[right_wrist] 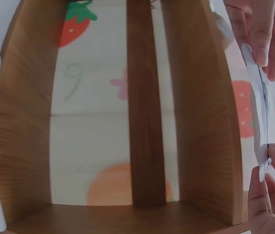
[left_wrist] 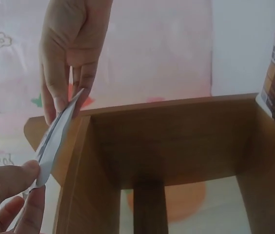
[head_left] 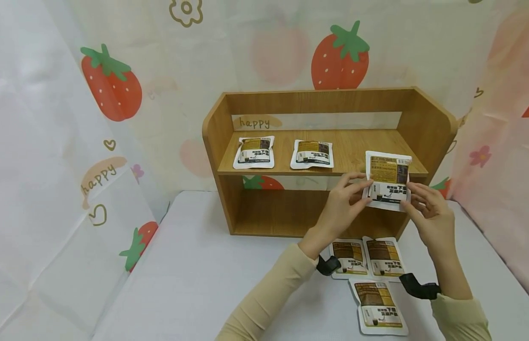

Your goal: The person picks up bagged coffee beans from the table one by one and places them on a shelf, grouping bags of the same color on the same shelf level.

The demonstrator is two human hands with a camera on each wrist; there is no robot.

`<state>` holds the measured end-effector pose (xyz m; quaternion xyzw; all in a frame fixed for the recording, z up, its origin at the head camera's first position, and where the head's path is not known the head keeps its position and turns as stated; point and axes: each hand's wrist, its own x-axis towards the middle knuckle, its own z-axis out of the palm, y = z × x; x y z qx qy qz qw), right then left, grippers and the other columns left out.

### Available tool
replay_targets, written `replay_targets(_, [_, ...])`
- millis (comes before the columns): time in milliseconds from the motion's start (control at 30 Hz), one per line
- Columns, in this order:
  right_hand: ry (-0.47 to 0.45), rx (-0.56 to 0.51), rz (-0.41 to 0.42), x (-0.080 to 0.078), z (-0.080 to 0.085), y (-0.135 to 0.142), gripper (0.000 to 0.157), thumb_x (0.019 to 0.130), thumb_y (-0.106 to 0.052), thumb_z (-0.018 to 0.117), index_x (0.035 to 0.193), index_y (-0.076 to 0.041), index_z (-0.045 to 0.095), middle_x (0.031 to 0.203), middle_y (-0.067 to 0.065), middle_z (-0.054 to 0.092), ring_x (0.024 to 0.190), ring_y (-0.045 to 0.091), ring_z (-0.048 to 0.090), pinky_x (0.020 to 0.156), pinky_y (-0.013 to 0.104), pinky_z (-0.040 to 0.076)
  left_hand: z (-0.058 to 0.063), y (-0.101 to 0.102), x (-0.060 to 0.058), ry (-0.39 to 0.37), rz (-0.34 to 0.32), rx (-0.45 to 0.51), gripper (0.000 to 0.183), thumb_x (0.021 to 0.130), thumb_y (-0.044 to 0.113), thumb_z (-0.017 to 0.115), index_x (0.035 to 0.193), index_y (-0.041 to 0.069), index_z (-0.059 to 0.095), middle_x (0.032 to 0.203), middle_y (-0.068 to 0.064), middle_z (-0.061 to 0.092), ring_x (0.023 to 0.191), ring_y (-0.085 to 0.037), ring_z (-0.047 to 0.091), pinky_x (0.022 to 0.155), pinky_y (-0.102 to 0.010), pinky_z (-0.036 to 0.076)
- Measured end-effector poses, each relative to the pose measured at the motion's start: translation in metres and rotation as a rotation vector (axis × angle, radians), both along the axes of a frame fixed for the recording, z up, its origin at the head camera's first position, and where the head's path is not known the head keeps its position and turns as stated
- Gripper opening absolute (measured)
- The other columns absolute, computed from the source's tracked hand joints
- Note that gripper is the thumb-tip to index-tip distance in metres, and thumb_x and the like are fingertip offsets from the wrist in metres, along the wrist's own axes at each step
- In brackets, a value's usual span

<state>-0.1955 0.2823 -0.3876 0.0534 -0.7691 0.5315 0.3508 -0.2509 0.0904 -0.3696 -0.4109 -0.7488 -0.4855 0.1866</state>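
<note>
Fingers (head_left: 356,186) of both our hands are drawn narrow on one white-edged packet (head_left: 388,180): our left hand (head_left: 342,201) pinches its left edge, our right hand (head_left: 433,215) its right, so neither is nearer. We hold it between us, printed face toward us, its long axis running up and down and tipped slightly. It is at the right end of the wooden rack (head_left: 320,102), overlapping the front edge of the upper board (head_left: 282,156) in our head view; whether it touches that wood, we cannot tell. Along the board to its left lie a middle packet (head_left: 312,154) and a far-left packet (head_left: 255,152); three more packets (head_left: 381,260) lie below on the white table (head_left: 196,284).
</note>
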Motion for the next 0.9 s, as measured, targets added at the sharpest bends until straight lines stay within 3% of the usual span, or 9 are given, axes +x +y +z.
replay_targets(167, [0.005,0.009,0.004,-0.008,0.013,-0.001,0.036,0.08,0.008,0.066,0.115,0.005,0.062,0.118,-0.005,0.057,0.095,0.007,0.054,0.083,0.008,0.044,0.007,-0.002,-0.008,0.005,0.007,0.014,0.038,0.085,0.006,0.065,0.122,0.002,0.059,0.136,-0.008,0.045,0.117,-0.015,0.052,0.082,-0.008,0.045])
replay_targets(433, [0.0,0.029,0.037,-0.02,0.025,-0.001,0.034,0.08,0.006,0.066,0.114,0.009,0.062,0.12,0.003,0.06,0.105,0.003,0.054,0.085,0.008,0.044,0.016,-0.004,-0.019,0.016,0.031,0.011,0.036,0.085,0.006,0.065,0.12,0.0,0.061,0.128,-0.011,0.054,0.113,-0.015,0.056,0.082,-0.007,0.044])
replay_targets(667, [-0.044,0.072,0.045,-0.027,0.031,0.0,0.034,0.082,0.001,0.067,0.115,0.008,0.062,0.123,0.007,0.059,0.106,-0.002,0.053,0.086,0.007,0.043,0.027,-0.005,-0.025,0.041,0.062,-0.064,0.043,0.08,0.011,0.071,0.12,-0.002,0.06,0.128,-0.014,0.053,0.115,-0.018,0.055,0.085,-0.005,0.041])
replay_targets(900, [-0.076,0.096,0.065,-0.036,0.033,0.0,0.037,0.081,-0.002,0.069,0.117,0.006,0.061,0.122,0.007,0.058,0.106,-0.003,0.052,0.086,0.007,0.042,0.034,-0.005,-0.033,0.057,0.157,-0.202,0.041,0.081,0.02,0.071,0.118,0.005,0.063,0.133,-0.01,0.052,0.113,-0.016,0.057,0.086,-0.007,0.042])
